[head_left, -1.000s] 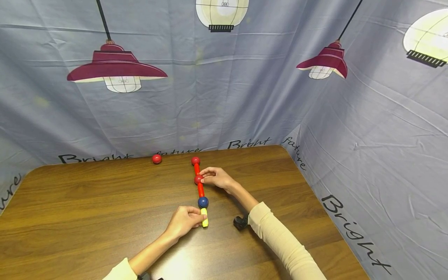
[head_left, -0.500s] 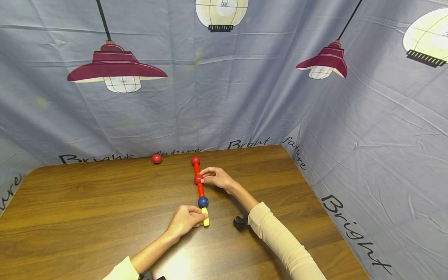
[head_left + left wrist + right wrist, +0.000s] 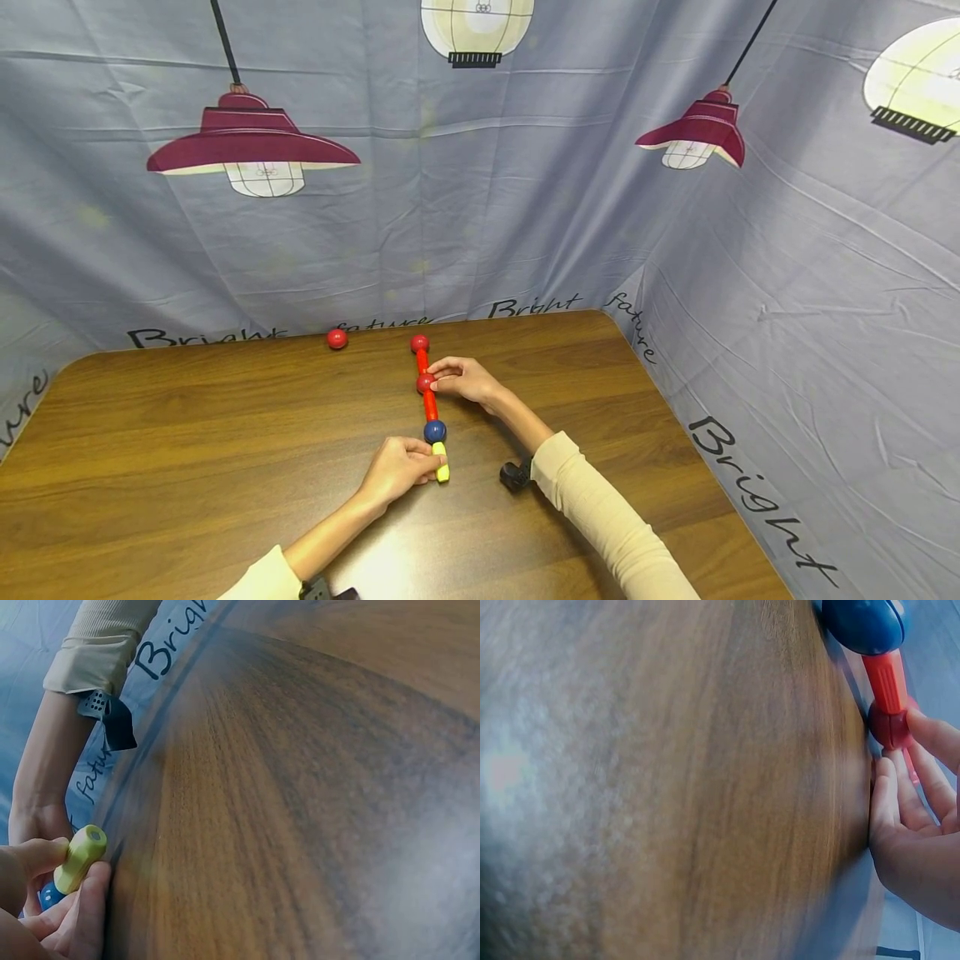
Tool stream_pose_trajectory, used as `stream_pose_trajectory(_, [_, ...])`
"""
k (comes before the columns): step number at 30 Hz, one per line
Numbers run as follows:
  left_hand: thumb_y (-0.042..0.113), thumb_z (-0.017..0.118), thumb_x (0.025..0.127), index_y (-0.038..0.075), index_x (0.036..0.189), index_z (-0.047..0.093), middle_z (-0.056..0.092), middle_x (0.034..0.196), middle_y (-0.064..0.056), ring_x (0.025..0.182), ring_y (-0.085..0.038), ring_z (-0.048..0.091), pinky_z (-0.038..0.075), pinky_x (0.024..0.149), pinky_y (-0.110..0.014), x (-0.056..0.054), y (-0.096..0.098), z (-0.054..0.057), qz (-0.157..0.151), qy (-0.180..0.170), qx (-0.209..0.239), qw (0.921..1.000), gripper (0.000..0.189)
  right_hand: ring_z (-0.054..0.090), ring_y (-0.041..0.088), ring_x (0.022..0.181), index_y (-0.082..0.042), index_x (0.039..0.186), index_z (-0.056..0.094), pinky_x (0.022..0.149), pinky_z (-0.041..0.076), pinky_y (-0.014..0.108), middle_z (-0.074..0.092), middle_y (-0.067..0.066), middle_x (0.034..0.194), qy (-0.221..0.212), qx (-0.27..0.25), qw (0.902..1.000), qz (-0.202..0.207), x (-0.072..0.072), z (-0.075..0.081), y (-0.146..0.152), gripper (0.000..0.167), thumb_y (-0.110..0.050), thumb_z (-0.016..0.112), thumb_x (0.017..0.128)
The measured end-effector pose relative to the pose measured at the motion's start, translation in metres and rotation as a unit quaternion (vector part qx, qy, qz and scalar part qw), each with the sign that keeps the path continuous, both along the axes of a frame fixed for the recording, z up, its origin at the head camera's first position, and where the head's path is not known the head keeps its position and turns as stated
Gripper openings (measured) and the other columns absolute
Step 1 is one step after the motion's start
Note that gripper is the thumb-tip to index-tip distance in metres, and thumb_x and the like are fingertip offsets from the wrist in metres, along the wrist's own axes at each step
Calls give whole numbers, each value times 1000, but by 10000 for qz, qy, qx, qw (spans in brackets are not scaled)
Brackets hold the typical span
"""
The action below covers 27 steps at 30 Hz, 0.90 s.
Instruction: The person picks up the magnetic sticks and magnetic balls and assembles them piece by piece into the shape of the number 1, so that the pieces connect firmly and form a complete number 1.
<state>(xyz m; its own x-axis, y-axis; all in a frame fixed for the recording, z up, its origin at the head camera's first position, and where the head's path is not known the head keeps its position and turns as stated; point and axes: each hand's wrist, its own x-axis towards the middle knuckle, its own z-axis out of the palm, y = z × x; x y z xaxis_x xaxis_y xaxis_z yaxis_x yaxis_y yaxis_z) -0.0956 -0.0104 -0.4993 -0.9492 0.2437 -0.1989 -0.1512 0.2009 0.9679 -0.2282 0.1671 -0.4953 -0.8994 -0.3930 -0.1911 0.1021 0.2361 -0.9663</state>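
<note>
A straight chain of balls and rods lies on the table, running away from me in the head view. From far to near come a red ball [image 3: 420, 343], a red rod [image 3: 422, 361], a middle red ball [image 3: 889, 726], another red rod [image 3: 885, 679] and a blue ball [image 3: 435, 431]. My right hand [image 3: 467, 382] pinches the middle red ball between thumb and fingers. With thumb and fingertips, my left hand [image 3: 397, 471] pinches a yellow rod [image 3: 80, 859]. Its far end meets the blue ball; whether they are joined I cannot tell.
One loose red ball [image 3: 337, 339] sits near the back edge of the wooden table [image 3: 187, 433], left of the chain. A grey-blue cloth [image 3: 390, 208] hangs behind and to the right. A black wrist camera [image 3: 514, 477] is under the right forearm.
My left hand has shifted very slightly away from me and to the right with the yellow rod, which now lines up more with the chain. The right hand keeps its hold.
</note>
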Motion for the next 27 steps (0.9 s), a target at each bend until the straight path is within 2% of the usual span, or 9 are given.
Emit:
stream_pose_trajectory(10, [14, 80, 83, -5, 89, 70, 72, 75, -7, 64, -13, 66, 56, 59, -26, -2, 1, 2, 117, -208, -54, 9997, 22, 65, 15, 90, 3, 117, 67, 81, 52, 25, 70, 8, 101, -59, 30, 10000, 8, 1, 1, 0, 31, -5, 74, 88])
stream_pose_trajectory(27, [16, 79, 84, -4, 88, 68, 70, 70, -5, 60, -13, 64, 55, 55, -24, -3, 1, 3, 0, -81, -125, 9999, 23, 65, 16, 91, 1, 117, 67, 81, 52, 26, 70, 8, 101, -40, 117, 9999, 6, 1, 1, 1, 31, -6, 74, 88])
